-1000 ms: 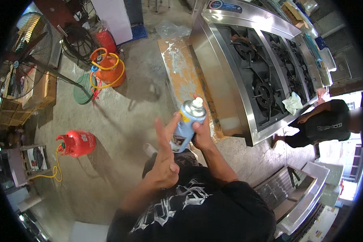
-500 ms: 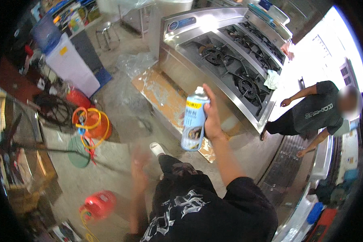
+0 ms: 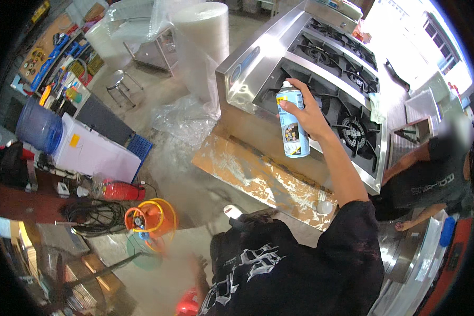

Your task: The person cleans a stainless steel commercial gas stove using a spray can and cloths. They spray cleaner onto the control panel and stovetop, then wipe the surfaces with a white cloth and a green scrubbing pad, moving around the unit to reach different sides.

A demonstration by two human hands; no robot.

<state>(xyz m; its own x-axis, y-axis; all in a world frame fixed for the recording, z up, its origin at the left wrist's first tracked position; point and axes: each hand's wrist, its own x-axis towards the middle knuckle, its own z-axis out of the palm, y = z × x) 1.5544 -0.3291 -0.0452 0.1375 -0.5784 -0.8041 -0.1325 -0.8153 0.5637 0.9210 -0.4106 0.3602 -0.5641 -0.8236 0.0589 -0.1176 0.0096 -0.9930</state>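
Note:
My right hand (image 3: pixel 308 113) is closed around a light-blue spray can (image 3: pixel 294 131) with a white top. The can stands nearly upright in front of the steel gas range (image 3: pixel 279 84), above the front board. My left hand (image 3: pixel 199 271) hangs low beside my body, blurred, and its fingers cannot be made out well. Black burners with pan supports (image 3: pixel 351 131) fill the range top. A pale cloth (image 3: pixel 376 108) lies at its right edge.
A scuffed wooden board (image 3: pixel 242 171) runs along the range's front. Left of me stand an orange gas cylinder (image 3: pixel 166 221) with a yellow hose, a red cylinder (image 3: pixel 124 189) and a white water dispenser (image 3: pixel 92 145). A person in black (image 3: pixel 432 179) is at the right.
The view has shifted, and the range now sits more to the right. My right hand and the spray can have moved up and right. The person on the right appears lower and closer.

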